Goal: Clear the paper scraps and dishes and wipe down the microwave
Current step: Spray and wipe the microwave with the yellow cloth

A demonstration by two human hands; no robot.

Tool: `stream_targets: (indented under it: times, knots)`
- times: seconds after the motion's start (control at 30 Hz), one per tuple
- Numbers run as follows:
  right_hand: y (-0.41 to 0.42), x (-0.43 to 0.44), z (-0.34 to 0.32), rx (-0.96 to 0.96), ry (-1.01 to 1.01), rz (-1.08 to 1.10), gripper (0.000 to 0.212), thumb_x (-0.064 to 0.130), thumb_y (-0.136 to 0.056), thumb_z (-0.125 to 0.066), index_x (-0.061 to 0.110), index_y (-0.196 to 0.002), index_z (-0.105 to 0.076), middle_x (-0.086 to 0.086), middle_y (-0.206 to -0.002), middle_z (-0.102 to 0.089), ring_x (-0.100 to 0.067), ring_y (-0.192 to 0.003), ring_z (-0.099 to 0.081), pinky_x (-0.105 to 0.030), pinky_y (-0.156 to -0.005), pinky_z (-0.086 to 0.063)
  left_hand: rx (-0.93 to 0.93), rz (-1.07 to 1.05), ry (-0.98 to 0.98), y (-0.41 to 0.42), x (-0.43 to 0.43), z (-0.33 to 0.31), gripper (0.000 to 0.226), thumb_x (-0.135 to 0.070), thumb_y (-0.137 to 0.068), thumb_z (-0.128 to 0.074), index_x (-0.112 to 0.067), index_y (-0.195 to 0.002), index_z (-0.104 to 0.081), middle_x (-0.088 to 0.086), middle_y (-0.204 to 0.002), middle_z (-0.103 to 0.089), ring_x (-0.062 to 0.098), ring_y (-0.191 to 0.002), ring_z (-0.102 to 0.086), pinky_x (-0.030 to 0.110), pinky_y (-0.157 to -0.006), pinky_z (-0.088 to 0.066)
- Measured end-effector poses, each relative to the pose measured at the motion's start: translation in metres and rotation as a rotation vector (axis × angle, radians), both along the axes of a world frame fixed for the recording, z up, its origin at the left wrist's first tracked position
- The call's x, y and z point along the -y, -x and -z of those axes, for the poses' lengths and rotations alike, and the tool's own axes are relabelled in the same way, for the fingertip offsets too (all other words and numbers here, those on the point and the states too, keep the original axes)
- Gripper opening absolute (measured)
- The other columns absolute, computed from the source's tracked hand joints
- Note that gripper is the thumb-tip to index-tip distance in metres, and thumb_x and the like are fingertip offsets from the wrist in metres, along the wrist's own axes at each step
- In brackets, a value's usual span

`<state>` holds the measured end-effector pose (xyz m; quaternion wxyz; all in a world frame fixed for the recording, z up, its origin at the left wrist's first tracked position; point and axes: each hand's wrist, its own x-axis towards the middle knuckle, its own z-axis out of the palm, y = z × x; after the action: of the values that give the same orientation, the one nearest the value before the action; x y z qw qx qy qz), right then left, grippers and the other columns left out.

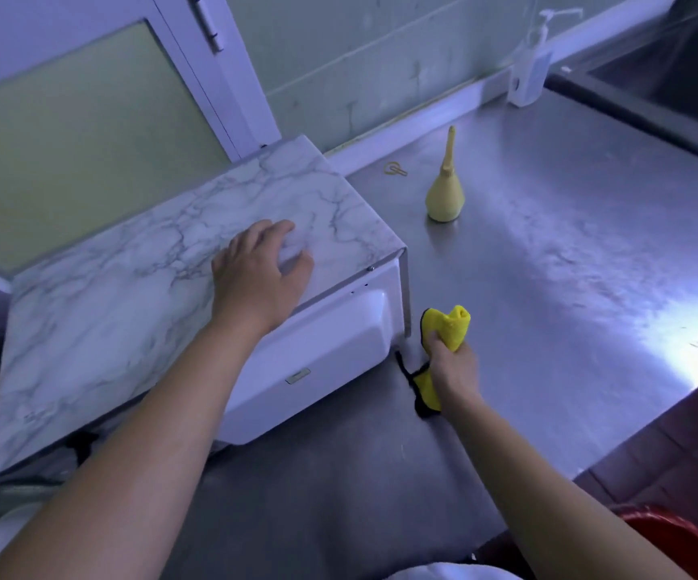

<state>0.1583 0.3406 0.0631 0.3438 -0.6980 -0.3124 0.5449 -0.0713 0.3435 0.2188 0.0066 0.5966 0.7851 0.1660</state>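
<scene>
A single wide-angle camera, worn on the person's head, looks forward and steeply down at a steel counter point(548, 265). It hangs close over the microwave point(163, 295) at the near left. The left arm point(150, 433) and right arm point(527, 475) enter from the bottom edge. Far right, the frame bends around what may be a sink point(640, 115), blurred there.

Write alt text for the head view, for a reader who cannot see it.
A person's left hand rests on top of a marble-patterned microwave while the right hand grips a yellow cloth beside its corner. A yellow bulb-shaped bottle stands farther back on the steel counter.
</scene>
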Motion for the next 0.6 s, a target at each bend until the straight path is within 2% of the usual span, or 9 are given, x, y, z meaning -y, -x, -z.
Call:
stream_targets:
  times: [0.07, 0.13, 0.23, 0.27, 0.33, 0.4, 0.47, 0.53, 0.6]
  knots:
    - [-0.010, 0.008, -0.021, -0.055, 0.005, 0.052, 0.047, 0.040, -0.101, -0.041, -0.005, -0.101, -0.053, -0.016, -0.067, -0.044, -0.037, -0.061, -0.046, -0.040, -0.056, -0.048, -0.008, 0.055, 0.087, 0.011, 0.002, -0.003, 0.058, -0.061, -0.091, -0.041, -0.039, -0.145, -0.042, -0.006, -0.157, -0.034, 0.018, -0.144, -0.028, 0.042, -0.118, -0.019]
    - [-0.015, 0.015, -0.048, -0.097, 0.001, 0.140, 0.044, 0.034, -0.104, -0.042, -0.007, -0.114, -0.053, -0.023, -0.068, -0.048, -0.043, -0.057, -0.050, -0.043, -0.049, -0.049, -0.040, 0.093, 0.190, 0.032, 0.011, -0.008, 0.067, -0.072, -0.084, -0.031, -0.048, -0.147, -0.033, -0.009, -0.162, -0.025, 0.017, -0.147, -0.021, 0.043, -0.120, -0.013]
    - [-0.001, 0.020, -0.083, -0.147, -0.189, 0.233, 0.024, 0.033, -0.099, -0.053, 0.011, -0.092, -0.061, -0.009, -0.078, -0.067, -0.034, -0.088, -0.066, -0.049, -0.066, -0.054, -0.088, 0.079, 0.242, 0.069, 0.031, -0.008, 0.072, -0.078, -0.080, -0.020, -0.053, -0.148, -0.025, -0.013, -0.164, -0.019, 0.014, -0.150, -0.016, 0.045, -0.120, -0.009]
    - [0.010, 0.020, -0.090, -0.197, -0.298, 0.252, 0.019, 0.033, -0.097, -0.055, 0.015, -0.090, -0.059, -0.004, -0.080, -0.069, -0.029, -0.089, -0.068, -0.049, -0.075, -0.055, -0.078, 0.076, 0.212, 0.077, 0.037, -0.006, 0.072, -0.077, -0.080, -0.019, -0.052, -0.148, -0.028, -0.012, -0.163, -0.020, 0.014, -0.149, -0.017, 0.044, -0.120, -0.009]
    - [0.039, 0.022, -0.101, -0.260, -0.498, 0.215, 0.022, 0.036, -0.094, -0.055, 0.027, -0.112, -0.063, 0.010, -0.104, -0.068, -0.009, -0.098, -0.064, -0.036, -0.097, -0.049, -0.061, 0.079, 0.131, 0.082, 0.041, -0.002, 0.068, -0.072, -0.081, -0.023, -0.049, -0.144, -0.035, -0.009, -0.161, -0.028, 0.015, -0.148, -0.023, 0.043, -0.119, -0.012]
    - [0.073, 0.027, -0.107, -0.162, -0.612, 0.098, 0.053, 0.042, -0.093, -0.052, 0.027, -0.143, -0.046, 0.017, -0.135, -0.054, 0.002, -0.122, -0.050, -0.021, -0.109, -0.036, -0.074, 0.066, 0.096, 0.079, 0.038, -0.001, 0.062, -0.068, -0.082, -0.026, -0.048, -0.139, -0.039, -0.008, -0.157, -0.033, 0.017, -0.144, -0.027, 0.044, -0.117, -0.015]
    - [0.102, 0.036, -0.107, 0.009, -0.645, 0.096, 0.067, 0.042, -0.092, -0.050, 0.022, -0.154, -0.031, 0.007, -0.151, -0.041, -0.012, -0.139, -0.039, -0.034, -0.117, -0.029, -0.080, 0.059, 0.076, 0.077, 0.036, -0.001, 0.058, -0.066, -0.082, -0.028, -0.046, -0.135, -0.040, -0.008, -0.154, -0.036, 0.018, -0.142, -0.029, 0.044, -0.115, -0.017]
    - [0.117, 0.045, -0.102, 0.124, -0.642, 0.124, 0.071, 0.039, -0.092, -0.048, 0.013, -0.156, -0.029, -0.005, -0.158, -0.035, -0.025, -0.146, -0.030, -0.046, -0.118, -0.025, -0.091, 0.068, 0.063, 0.077, 0.037, 0.001, 0.057, -0.065, -0.082, -0.029, -0.045, -0.134, -0.041, -0.007, -0.153, -0.037, 0.020, -0.141, -0.030, 0.045, -0.114, -0.018]
    - [0.125, 0.058, -0.094, 0.252, -0.640, 0.065, 0.073, 0.031, -0.091, -0.046, 0.014, -0.158, -0.024, -0.005, -0.165, -0.021, -0.022, -0.154, -0.012, -0.046, -0.123, -0.010, -0.106, 0.077, 0.054, 0.077, 0.036, 0.002, 0.059, -0.064, -0.082, -0.028, -0.043, -0.135, -0.042, -0.005, -0.153, -0.037, 0.022, -0.140, -0.031, 0.046, -0.114, -0.019]
